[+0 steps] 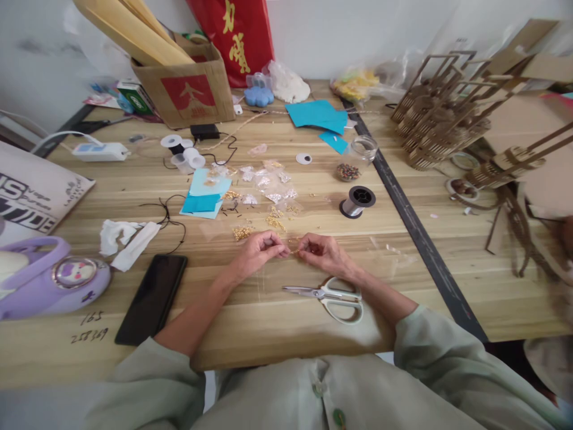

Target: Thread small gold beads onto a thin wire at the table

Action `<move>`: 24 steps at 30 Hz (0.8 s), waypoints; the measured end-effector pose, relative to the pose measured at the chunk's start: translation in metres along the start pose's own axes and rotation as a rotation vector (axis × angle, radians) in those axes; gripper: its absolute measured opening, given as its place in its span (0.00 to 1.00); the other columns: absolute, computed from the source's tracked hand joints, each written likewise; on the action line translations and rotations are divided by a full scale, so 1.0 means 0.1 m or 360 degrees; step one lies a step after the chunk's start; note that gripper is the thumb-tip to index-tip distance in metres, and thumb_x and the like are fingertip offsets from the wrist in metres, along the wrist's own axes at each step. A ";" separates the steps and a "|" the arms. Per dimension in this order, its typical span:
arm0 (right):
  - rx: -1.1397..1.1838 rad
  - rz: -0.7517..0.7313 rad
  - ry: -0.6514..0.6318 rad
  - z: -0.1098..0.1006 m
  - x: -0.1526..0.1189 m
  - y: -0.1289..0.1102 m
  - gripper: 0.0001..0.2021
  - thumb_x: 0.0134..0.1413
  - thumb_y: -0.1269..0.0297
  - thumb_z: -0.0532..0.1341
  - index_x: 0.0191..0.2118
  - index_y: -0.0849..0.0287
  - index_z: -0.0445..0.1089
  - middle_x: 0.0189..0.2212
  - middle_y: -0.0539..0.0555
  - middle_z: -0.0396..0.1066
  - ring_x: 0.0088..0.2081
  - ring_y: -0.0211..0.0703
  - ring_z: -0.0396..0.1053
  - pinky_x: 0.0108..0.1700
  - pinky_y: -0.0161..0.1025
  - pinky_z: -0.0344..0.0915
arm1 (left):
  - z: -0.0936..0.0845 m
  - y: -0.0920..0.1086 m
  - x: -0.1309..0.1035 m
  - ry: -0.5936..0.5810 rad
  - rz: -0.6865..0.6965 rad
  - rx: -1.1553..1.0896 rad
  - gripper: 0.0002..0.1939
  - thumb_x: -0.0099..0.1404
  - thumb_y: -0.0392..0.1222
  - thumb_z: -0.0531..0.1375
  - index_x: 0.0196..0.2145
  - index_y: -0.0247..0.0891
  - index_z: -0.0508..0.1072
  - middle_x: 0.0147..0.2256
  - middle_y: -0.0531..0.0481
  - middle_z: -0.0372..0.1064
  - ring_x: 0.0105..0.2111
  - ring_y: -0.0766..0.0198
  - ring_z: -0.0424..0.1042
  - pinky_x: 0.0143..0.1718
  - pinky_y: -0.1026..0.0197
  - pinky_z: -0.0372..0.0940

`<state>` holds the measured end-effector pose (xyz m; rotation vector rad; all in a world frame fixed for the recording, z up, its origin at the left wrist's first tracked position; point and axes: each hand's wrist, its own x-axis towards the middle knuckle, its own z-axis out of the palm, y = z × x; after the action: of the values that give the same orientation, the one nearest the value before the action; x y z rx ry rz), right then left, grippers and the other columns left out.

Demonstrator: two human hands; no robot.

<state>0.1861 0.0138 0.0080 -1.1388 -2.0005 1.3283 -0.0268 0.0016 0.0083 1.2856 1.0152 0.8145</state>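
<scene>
Looking through the head camera from far away, I see a purple thing with a handle (54, 280) at the left of the worktop (268, 346). Next comes a black phone (151, 300), lying flat, then some blue paper (201, 202). A little pile of gold beads (242, 233) sits near the left hand (264, 249). That hand has its thumb and finger pinched on a tiny gold piece (294, 251), which is between both hands. The right hand (323, 252) pinches its other end; I can't tell just what it is. White-handled scissors (342, 301) lie closer to the person, blades pointing left. A spool (357, 202) stands farther back.
</scene>
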 end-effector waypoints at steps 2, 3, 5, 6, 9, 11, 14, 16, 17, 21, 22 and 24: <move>-0.0191 -0.0100 -0.0010 -0.02 -0.01 -0.02 0.06 0.54 0.66 0.58 0.33 0.62 0.68 0.23 0.48 0.65 0.24 0.32 0.58 0.27 0.30 0.56 | 0.02 0.00 -0.01 0.0012 0.0033 0.0104 0.10 0.59 0.44 0.61 0.30 0.33 0.69 0.32 0.44 0.75 0.33 0.61 0.75 0.38 0.58 0.69; -0.0301 -0.0171 -0.0034 -0.03 -0.01 -0.03 0.06 0.55 0.67 0.57 0.34 0.62 0.69 0.26 0.50 0.66 0.26 0.33 0.60 0.29 0.31 0.57 | 0.02 -0.01 -0.01 0.0022 0.0050 0.0174 0.10 0.59 0.44 0.61 0.29 0.33 0.69 0.30 0.45 0.74 0.32 0.61 0.74 0.37 0.59 0.68; -0.0529 -0.0309 -0.0122 -0.06 -0.01 -0.04 0.07 0.58 0.69 0.55 0.35 0.61 0.70 0.32 0.52 0.68 0.30 0.35 0.63 0.34 0.32 0.58 | 0.03 -0.01 -0.02 0.0048 0.0086 0.0366 0.08 0.59 0.42 0.60 0.28 0.34 0.69 0.28 0.47 0.73 0.29 0.63 0.72 0.34 0.61 0.67; -0.0639 -0.0354 -0.0174 -0.08 -0.02 -0.04 0.08 0.59 0.70 0.54 0.36 0.61 0.71 0.34 0.53 0.68 0.32 0.35 0.65 0.35 0.32 0.58 | 0.03 -0.01 -0.03 0.0057 0.0104 0.0471 0.08 0.58 0.42 0.60 0.27 0.34 0.70 0.27 0.48 0.72 0.28 0.64 0.71 0.32 0.62 0.65; -0.0906 -0.0376 -0.0252 -0.15 -0.02 -0.02 0.10 0.60 0.70 0.53 0.41 0.59 0.70 0.38 0.54 0.67 0.34 0.36 0.66 0.35 0.32 0.57 | 0.02 -0.03 -0.04 0.0073 0.0139 0.0713 0.07 0.58 0.41 0.60 0.26 0.35 0.71 0.25 0.51 0.70 0.26 0.66 0.68 0.29 0.64 0.62; -0.1021 -0.0355 -0.0247 -0.21 -0.03 0.00 0.09 0.60 0.69 0.53 0.41 0.59 0.70 0.38 0.54 0.67 0.34 0.36 0.66 0.34 0.32 0.56 | 0.01 -0.05 -0.04 0.0075 0.0144 0.0763 0.07 0.58 0.42 0.60 0.26 0.35 0.71 0.25 0.51 0.70 0.25 0.67 0.67 0.28 0.65 0.61; -0.1118 -0.0302 -0.0276 -0.28 -0.04 -0.02 0.08 0.60 0.69 0.53 0.42 0.59 0.69 0.38 0.53 0.66 0.32 0.35 0.65 0.34 0.32 0.55 | 0.00 -0.07 -0.03 0.0085 0.0145 0.0753 0.07 0.58 0.42 0.60 0.27 0.35 0.71 0.25 0.51 0.70 0.25 0.67 0.67 0.28 0.66 0.61; -0.1188 -0.0260 -0.0322 -0.29 -0.05 -0.05 0.08 0.60 0.68 0.54 0.44 0.58 0.67 0.39 0.53 0.66 0.32 0.36 0.66 0.34 0.32 0.55 | 0.00 -0.06 -0.02 0.0089 0.0134 0.0716 0.08 0.58 0.42 0.60 0.27 0.34 0.72 0.25 0.51 0.70 0.26 0.67 0.67 0.29 0.65 0.63; -0.1235 -0.0246 -0.0345 -0.29 -0.05 -0.07 0.08 0.61 0.67 0.54 0.44 0.59 0.67 0.39 0.54 0.66 0.33 0.36 0.66 0.34 0.32 0.55 | 0.01 -0.06 -0.02 0.0088 0.0127 0.0682 0.08 0.57 0.42 0.60 0.27 0.34 0.72 0.26 0.50 0.71 0.27 0.66 0.68 0.30 0.65 0.64; -0.1438 -0.0219 -0.0383 -0.24 -0.06 -0.12 0.07 0.62 0.67 0.52 0.41 0.61 0.65 0.39 0.55 0.66 0.33 0.38 0.66 0.32 0.34 0.52 | 0.05 -0.04 0.00 0.0134 0.0151 0.0408 0.07 0.55 0.39 0.62 0.25 0.32 0.70 0.32 0.46 0.74 0.32 0.64 0.72 0.35 0.63 0.67; -0.1472 -0.0215 -0.0379 -0.22 -0.06 -0.12 0.07 0.62 0.67 0.52 0.40 0.61 0.65 0.39 0.55 0.66 0.33 0.38 0.66 0.31 0.34 0.52 | 0.07 -0.04 0.01 0.0155 0.0163 0.0333 0.07 0.54 0.39 0.62 0.24 0.32 0.70 0.32 0.45 0.74 0.32 0.64 0.73 0.35 0.63 0.68; -0.1516 -0.0210 -0.0370 -0.21 -0.06 -0.12 0.07 0.62 0.68 0.51 0.39 0.61 0.65 0.39 0.55 0.67 0.33 0.38 0.66 0.31 0.34 0.51 | 0.10 -0.04 0.02 0.0184 0.0159 0.0223 0.07 0.53 0.37 0.63 0.24 0.32 0.69 0.30 0.45 0.74 0.30 0.65 0.73 0.33 0.64 0.68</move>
<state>0.2003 0.0170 0.0282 -1.2017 -2.9409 0.3980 -0.0165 -0.0006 0.0038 1.4309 1.1231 0.9156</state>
